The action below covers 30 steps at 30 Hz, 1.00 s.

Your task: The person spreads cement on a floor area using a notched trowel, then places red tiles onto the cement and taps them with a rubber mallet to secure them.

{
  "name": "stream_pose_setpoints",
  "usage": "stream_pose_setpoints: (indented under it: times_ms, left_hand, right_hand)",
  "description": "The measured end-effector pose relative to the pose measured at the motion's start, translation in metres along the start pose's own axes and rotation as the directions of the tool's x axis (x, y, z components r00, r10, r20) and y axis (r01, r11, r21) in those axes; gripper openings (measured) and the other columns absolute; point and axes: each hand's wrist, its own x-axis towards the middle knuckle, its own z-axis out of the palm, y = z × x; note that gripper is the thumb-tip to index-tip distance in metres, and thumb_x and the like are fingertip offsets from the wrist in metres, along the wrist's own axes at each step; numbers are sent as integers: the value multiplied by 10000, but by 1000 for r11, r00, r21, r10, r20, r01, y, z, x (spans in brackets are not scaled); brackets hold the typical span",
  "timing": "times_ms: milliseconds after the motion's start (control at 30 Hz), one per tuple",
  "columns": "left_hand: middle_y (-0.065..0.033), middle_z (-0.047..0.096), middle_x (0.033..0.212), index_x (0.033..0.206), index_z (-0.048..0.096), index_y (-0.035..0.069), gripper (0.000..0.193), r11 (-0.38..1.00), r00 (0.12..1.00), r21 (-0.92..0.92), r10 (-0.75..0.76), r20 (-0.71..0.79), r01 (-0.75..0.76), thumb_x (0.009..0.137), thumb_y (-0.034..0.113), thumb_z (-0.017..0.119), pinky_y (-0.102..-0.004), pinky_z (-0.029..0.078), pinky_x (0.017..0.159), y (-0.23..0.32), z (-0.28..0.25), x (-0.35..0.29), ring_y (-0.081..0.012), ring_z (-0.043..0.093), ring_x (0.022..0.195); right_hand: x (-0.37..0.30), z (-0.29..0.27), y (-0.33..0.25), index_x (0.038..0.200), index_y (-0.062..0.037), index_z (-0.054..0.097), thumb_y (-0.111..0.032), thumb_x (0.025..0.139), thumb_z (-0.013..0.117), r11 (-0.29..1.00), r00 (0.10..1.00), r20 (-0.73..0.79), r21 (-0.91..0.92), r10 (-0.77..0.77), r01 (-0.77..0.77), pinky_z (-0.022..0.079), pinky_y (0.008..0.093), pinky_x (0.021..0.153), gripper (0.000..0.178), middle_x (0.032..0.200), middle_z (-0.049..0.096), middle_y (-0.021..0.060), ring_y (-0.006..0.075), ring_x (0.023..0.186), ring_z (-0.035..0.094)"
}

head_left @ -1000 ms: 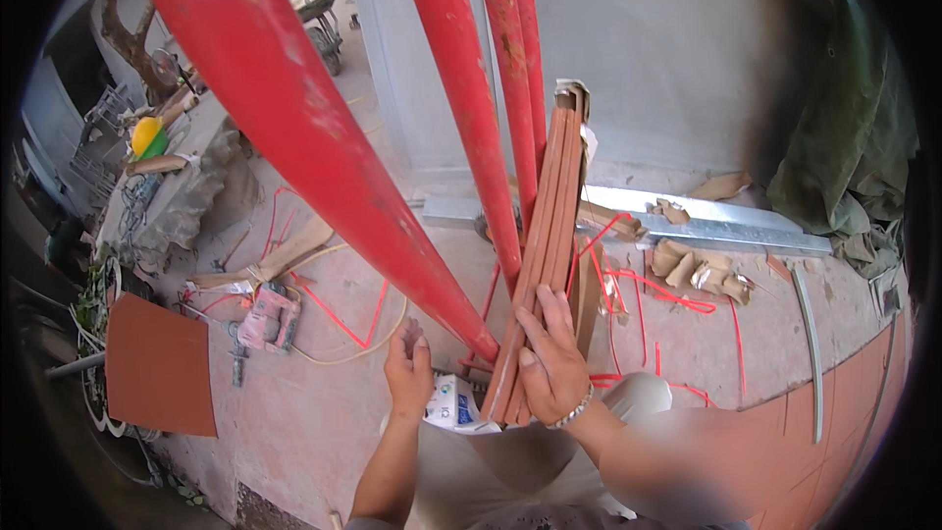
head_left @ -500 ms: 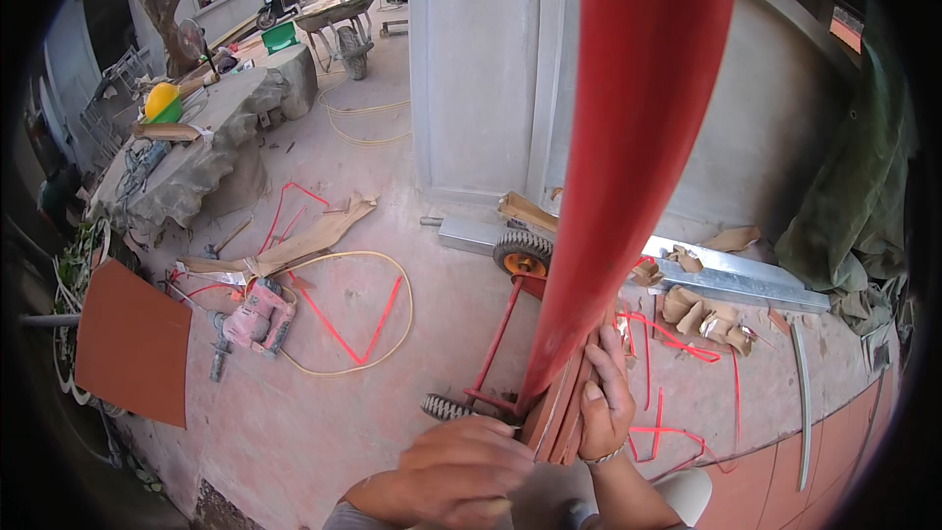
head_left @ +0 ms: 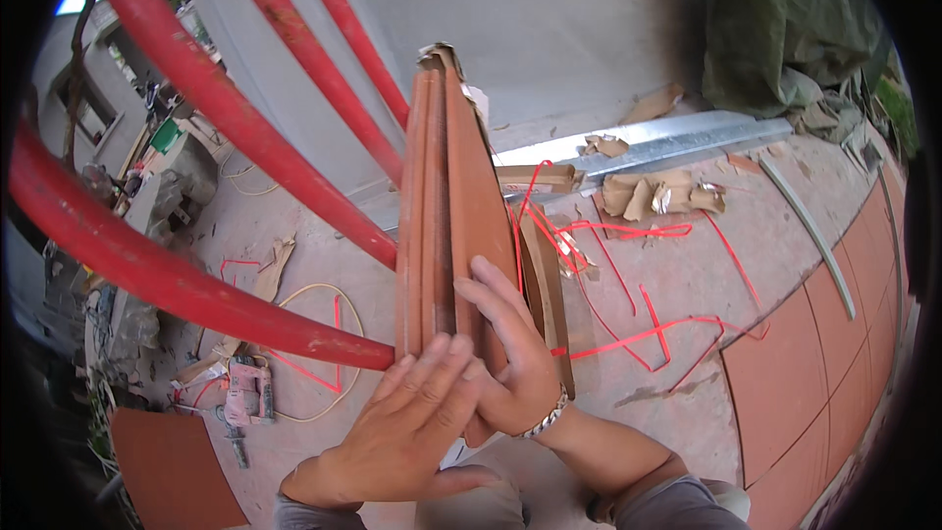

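A stack of terracotta-coloured tiles (head_left: 419, 206) stands on edge in front of me, beside the curved red tubes (head_left: 265, 152) of a hand truck. My right hand (head_left: 515, 363) is closed on the near edge of the rightmost tile (head_left: 476, 196), its fingers along the tile's outer face. A narrow dark gap shows between that tile and the others. My left hand (head_left: 407, 422) lies with fingers stretched out against the near edges of the tiles, its fingertips close to my right thumb. Torn cardboard (head_left: 439, 54) covers the far top corner of the stack.
Red strapping (head_left: 628, 334) and torn cardboard (head_left: 657, 194) litter the floor at right. Metal profiles (head_left: 667, 142) lie along the grey wall. Laid floor tiles (head_left: 775, 393) border the right side. A pink power tool (head_left: 247, 395) with a looped cord and a loose tile (head_left: 172, 466) lie left.
My view has swung to the right, so the red tubes now stand left of the stack. My left hand has come against the tile edges; my right hand stays on the tiles.
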Motion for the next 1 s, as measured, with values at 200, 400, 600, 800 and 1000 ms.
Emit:
stream_pose_setpoints:
  times_ms: [200,400,600,800,1000]
  left_hand:
    - [-367,332,1502,1482,254,-126,1143,998,999,61,-17,47,14,755,583,779,-588,285,1125,0,3,1,-525,335,1406]
    - [-351,481,1407,1485,287,-123,1075,985,996,-162,-42,82,55,729,399,845,-473,388,1107,0,-31,15,-458,478,1339]
    - [-342,415,1473,1499,238,-133,970,842,968,-491,-252,7,223,804,230,808,-441,382,1122,26,-51,85,-411,441,1376]
    - [-374,530,1328,1431,326,-156,890,881,878,89,-444,-181,464,865,418,702,-456,435,1062,1,-29,220,-454,529,1277]
    - [-297,654,1184,1276,528,-158,676,743,749,-196,-660,-58,640,854,334,722,-423,534,889,-70,2,275,-389,670,1070]
  right_hand:
    - [-12,-32,2,1453,30,387,-93,823,682,979,978,-86,96,188,-180,342,429,1148,706,1493,394,265,395,1400,403]
    - [-20,-51,-3,1467,33,381,-144,877,703,915,923,-105,213,369,-342,423,426,1096,696,1476,445,187,288,1360,473]
    - [-24,-52,0,1431,28,442,-205,892,711,925,919,-108,54,380,-376,473,411,1056,645,1416,496,163,272,1318,513]
    - [-28,-46,-3,1345,19,527,-286,865,729,931,905,-245,-18,349,-364,478,385,1019,604,1308,580,200,290,1216,591]
    - [-29,-45,-9,1348,-13,527,-450,875,680,913,901,-198,-53,387,-404,428,414,1068,662,1385,522,220,367,1269,528]
